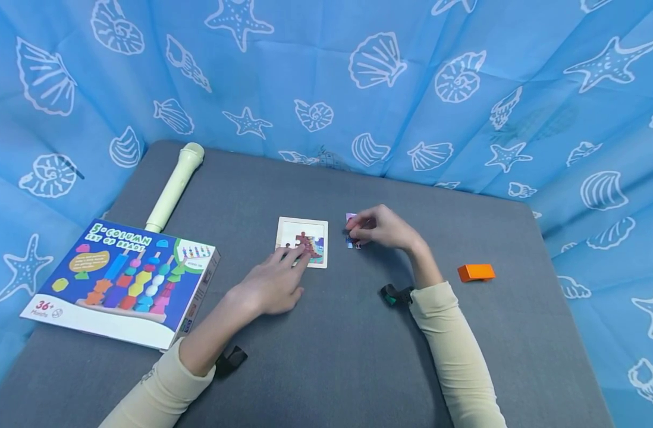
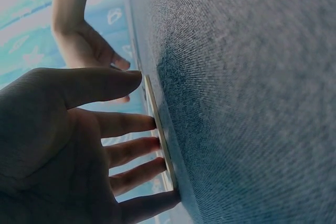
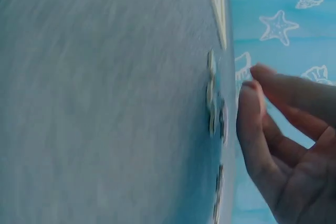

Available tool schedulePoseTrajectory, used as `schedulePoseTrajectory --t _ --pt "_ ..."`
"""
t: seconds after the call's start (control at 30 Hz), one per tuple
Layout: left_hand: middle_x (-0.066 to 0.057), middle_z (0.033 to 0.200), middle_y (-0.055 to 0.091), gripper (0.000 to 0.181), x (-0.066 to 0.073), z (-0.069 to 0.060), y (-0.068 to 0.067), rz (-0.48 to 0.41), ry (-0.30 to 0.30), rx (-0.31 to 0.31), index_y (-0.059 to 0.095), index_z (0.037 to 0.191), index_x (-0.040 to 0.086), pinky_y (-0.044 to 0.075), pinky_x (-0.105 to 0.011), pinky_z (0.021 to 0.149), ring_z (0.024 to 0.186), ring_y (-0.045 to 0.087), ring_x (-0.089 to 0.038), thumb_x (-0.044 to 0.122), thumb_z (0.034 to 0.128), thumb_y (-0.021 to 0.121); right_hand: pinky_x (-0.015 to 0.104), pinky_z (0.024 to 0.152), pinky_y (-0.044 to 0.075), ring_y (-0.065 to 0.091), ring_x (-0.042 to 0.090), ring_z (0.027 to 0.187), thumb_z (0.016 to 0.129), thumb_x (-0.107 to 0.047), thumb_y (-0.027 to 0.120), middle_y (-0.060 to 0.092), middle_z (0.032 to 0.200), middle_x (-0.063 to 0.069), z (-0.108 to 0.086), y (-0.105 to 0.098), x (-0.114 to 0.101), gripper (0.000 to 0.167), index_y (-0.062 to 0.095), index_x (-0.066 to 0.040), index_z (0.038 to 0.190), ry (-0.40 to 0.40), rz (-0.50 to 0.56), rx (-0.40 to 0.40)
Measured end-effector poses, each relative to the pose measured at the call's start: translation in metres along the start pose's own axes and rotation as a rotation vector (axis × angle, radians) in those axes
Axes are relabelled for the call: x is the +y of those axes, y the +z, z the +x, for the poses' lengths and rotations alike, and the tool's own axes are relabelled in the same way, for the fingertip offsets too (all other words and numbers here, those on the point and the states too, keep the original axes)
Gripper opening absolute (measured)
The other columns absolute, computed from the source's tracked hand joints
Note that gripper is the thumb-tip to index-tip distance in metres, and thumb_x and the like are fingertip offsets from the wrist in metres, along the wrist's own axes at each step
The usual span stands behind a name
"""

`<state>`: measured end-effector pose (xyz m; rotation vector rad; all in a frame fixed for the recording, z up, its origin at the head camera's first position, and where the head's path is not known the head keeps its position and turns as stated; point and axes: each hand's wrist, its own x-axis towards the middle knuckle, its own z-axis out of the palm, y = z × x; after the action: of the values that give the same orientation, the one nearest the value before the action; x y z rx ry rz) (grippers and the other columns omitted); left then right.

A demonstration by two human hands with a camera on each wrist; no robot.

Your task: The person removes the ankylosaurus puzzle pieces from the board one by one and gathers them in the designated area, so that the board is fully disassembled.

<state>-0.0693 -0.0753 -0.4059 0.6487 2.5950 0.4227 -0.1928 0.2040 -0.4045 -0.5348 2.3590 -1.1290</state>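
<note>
A square puzzle tray with a pale frame [image 1: 303, 220] lies flat, with a dark red-brown piece [image 1: 301, 236] and other coloured pieces in it. My left hand [image 1: 273, 286] is over its lower left part; fingertips touch the tray edge [image 2: 161, 132] in the left wrist view, where the hand [image 2: 79, 140] has spread fingers. Loose purple and blue pieces [image 1: 350, 242] lie right of the tray, partly covered by my right hand [image 1: 388, 229]. In the right wrist view that hand [image 3: 294, 145] hovers beside the pieces [image 3: 211, 95], fingers loosely bent, with nothing visible between thumb and fingertips.
A bead-set box [image 1: 125, 279] lies at the left, with a pale green microphone [image 1: 175, 185] behind it. An orange block [image 1: 476, 272] is at the right. Black straps are near both wrists. A blue shell-patterned curtain [image 1: 316, 77] surrounds the grey table [image 1: 326, 356].
</note>
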Motion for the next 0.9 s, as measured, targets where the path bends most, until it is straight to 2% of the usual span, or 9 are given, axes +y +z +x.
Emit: schedulePoseTrajectory --t 0.1,0.37,0.47,0.63,0.73,0.9 --pt "-0.012 0.182 0.023 0.072 0.000 0.000 0.000 -0.001 -0.008 -0.007 0.030 0.172 0.009 0.043 -0.067 0.124 0.167 0.024 -0.039 0.030 0.1103 0.061 0.038 0.078 0.068 0.078 0.025 0.087 0.102 -0.002 0.072 0.079 0.109 0.026 0.003 0.004 -0.003 0.019 0.078 0.007 0.118 -0.034 0.046 -0.022" --pt "-0.014 0.182 0.022 0.072 0.001 0.001 0.000 0.013 -0.012 -0.008 0.031 0.172 0.009 0.040 -0.066 0.127 0.167 0.024 -0.040 0.029 0.1095 0.062 0.039 0.077 0.068 0.077 0.022 0.084 0.102 -0.004 0.072 0.080 0.107 0.023 0.017 0.022 -0.021 0.019 0.078 0.005 0.118 -0.095 0.066 -0.080" --pt "-0.017 0.181 0.023 0.072 0.001 0.001 0.000 0.018 -0.003 0.002 0.031 0.171 0.007 0.038 -0.065 0.129 0.166 0.025 -0.042 0.028 0.1091 0.062 0.035 0.076 0.066 0.075 0.017 0.082 0.103 -0.005 0.072 0.080 0.106 0.022 0.026 0.031 -0.028 0.018 0.078 0.005 0.117 -0.115 0.045 -0.120" --pt "-0.017 0.180 0.023 0.073 0.000 -0.001 0.001 0.013 0.010 0.006 0.030 0.171 0.006 0.036 -0.064 0.130 0.166 0.025 -0.042 0.026 0.1088 0.062 0.024 0.073 0.055 0.067 0.006 0.082 0.103 -0.006 0.072 0.081 0.105 0.017 0.042 0.045 -0.036 0.019 0.078 0.004 0.117 -0.134 -0.018 -0.160" --pt "-0.016 0.181 0.021 0.074 -0.001 -0.001 0.001 0.003 0.019 0.006 0.028 0.172 0.005 0.036 -0.064 0.130 0.166 0.025 -0.042 0.025 0.1087 0.062 0.020 0.071 0.052 0.064 0.004 0.079 0.103 -0.008 0.072 0.081 0.100 0.015 0.049 0.051 -0.041 0.019 0.080 0.002 0.116 -0.120 -0.071 -0.148" --pt "-0.015 0.181 0.021 0.075 0.000 -0.002 0.000 0.003 0.031 0.001 0.027 0.172 0.004 0.035 -0.064 0.131 0.166 0.024 -0.042 0.025 0.1085 0.063 0.019 0.065 0.052 0.067 0.007 0.072 0.102 -0.011 0.074 0.081 0.091 0.011 0.055 0.058 -0.049 0.015 0.081 0.000 0.111 -0.027 -0.127 -0.104"
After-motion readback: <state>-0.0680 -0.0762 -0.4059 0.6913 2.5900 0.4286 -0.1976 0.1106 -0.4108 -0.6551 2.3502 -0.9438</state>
